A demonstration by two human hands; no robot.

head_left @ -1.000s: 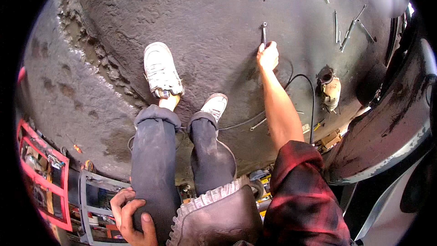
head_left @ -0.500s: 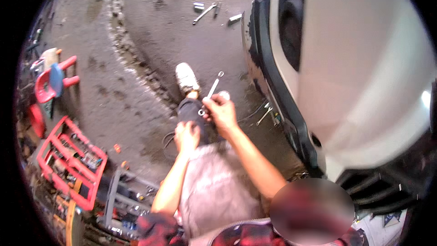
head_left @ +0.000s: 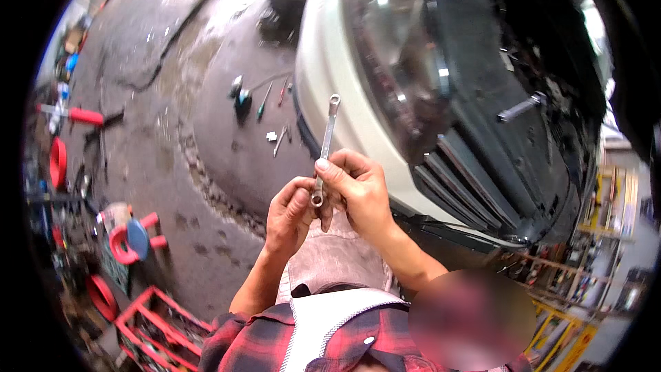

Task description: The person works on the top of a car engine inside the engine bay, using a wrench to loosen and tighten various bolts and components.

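Note:
A silver double-ended ring wrench (head_left: 329, 131) stands nearly upright in front of my chest, one ring end at the top, the other down between my hands. My right hand (head_left: 361, 182) grips its lower shaft, thumb pressed along the front and fingers behind. Close against the lower ring end is my left hand (head_left: 288, 217), its fingers curled and pinching there; part of its grip is hidden. Beyond my hands is the front of a light-coloured car (head_left: 354, 110), its hood raised or off so that the engine bay edge shows.
Another wrench (head_left: 521, 107) lies on the car's black front panel. Screwdrivers (head_left: 264, 101), a small wrench (head_left: 280, 141) and a power tool (head_left: 241, 93) are on the wet floor. A red metal frame (head_left: 158, 331) and a red-and-blue stool (head_left: 134, 240) stand at left.
My view has risen and shifted towards the car front. The wrench came up from knee height with my right hand. My left hand left my leg and joined it at the lower end.

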